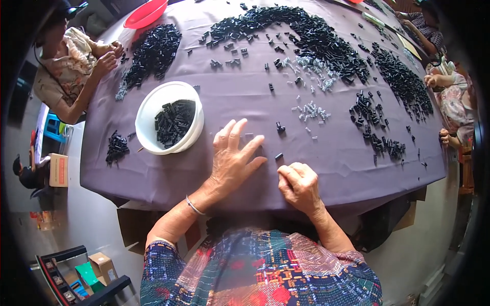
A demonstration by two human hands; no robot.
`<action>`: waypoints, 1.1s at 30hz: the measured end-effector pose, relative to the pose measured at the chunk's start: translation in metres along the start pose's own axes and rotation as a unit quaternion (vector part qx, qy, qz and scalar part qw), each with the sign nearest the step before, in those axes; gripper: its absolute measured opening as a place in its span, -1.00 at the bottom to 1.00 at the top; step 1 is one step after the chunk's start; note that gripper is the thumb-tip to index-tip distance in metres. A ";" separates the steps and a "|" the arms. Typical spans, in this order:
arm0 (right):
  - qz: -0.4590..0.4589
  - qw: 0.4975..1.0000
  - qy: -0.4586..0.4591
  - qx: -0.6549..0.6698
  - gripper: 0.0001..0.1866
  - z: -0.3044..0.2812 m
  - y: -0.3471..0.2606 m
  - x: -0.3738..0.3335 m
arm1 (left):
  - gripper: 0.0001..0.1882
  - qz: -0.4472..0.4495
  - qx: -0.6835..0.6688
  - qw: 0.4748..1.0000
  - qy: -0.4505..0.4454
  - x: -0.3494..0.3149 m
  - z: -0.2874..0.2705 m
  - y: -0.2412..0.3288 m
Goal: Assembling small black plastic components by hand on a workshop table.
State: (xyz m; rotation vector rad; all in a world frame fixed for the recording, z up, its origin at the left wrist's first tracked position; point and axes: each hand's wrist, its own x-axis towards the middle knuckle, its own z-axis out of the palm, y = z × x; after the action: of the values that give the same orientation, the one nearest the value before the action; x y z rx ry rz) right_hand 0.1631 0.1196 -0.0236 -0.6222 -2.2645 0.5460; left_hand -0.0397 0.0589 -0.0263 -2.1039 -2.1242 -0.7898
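Observation:
My left hand (232,159) is over the dark tablecloth with its fingers spread, holding nothing that I can see. Beside its fingertips lies a small pale piece (249,135). My right hand (300,187) is closed, thumb and fingers pressed together; whatever they hold, if anything, is hidden. Just beyond its fingertips lies a short black plastic piece (279,156), and farther off another black piece (280,128). Left of my left hand stands a white tub (144,120) partly filled with black pieces (174,122). Clear small pieces (312,111) lie scattered ahead of my right hand.
A long heap of black pieces (326,43) curves across the far table. More heaps lie at left (153,53) and right (403,81). A red bowl (146,14) stands far left. Co-workers sit at the left (71,66) and right (451,97) edges.

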 end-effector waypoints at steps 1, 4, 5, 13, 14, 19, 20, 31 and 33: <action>0.002 1.000 0.000 0.002 -0.80 -0.001 -0.001 -0.001 | -0.52 0.036 0.025 0.999 -0.003 0.000 0.000 0.000; 0.002 1.000 -0.002 -0.001 -0.79 -0.001 0.001 0.001 | -0.57 0.027 0.022 0.999 0.014 0.005 0.001 -0.001; 0.003 1.000 -0.002 -0.002 -0.79 -0.001 0.001 0.002 | -0.62 0.017 0.013 0.999 0.037 0.006 -0.001 0.002; 0.093 0.989 -0.024 0.115 -0.79 -0.020 -0.004 0.018 | -0.63 -0.023 -0.033 0.996 0.082 0.006 0.001 -0.004; 0.113 0.989 -0.038 0.092 -0.74 -0.028 -0.006 0.026 | -0.58 -0.044 -0.049 0.995 0.076 0.004 -0.001 -0.004; 0.043 0.996 -0.016 -0.073 -0.76 -0.024 0.020 0.067 | -0.49 0.037 0.018 0.999 0.014 0.008 -0.004 0.002; 0.040 0.994 -0.033 -0.101 -0.75 -0.018 0.026 0.073 | -0.51 0.037 0.022 0.999 0.001 0.007 -0.003 0.002; 0.099 0.991 -0.086 0.015 -0.82 -0.006 0.027 0.053 | -0.50 -0.004 0.007 0.996 0.089 0.003 0.000 -0.002; 0.102 0.992 -0.071 0.015 -0.77 -0.009 0.034 0.048 | -0.53 0.009 -0.015 0.997 0.076 0.004 -0.001 0.001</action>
State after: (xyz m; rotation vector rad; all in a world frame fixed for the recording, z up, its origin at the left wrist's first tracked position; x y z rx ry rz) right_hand 0.1487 0.1761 -0.0113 -0.8277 -2.3347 0.7449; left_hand -0.0390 0.0626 -0.0235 -2.0035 -2.0258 -0.9527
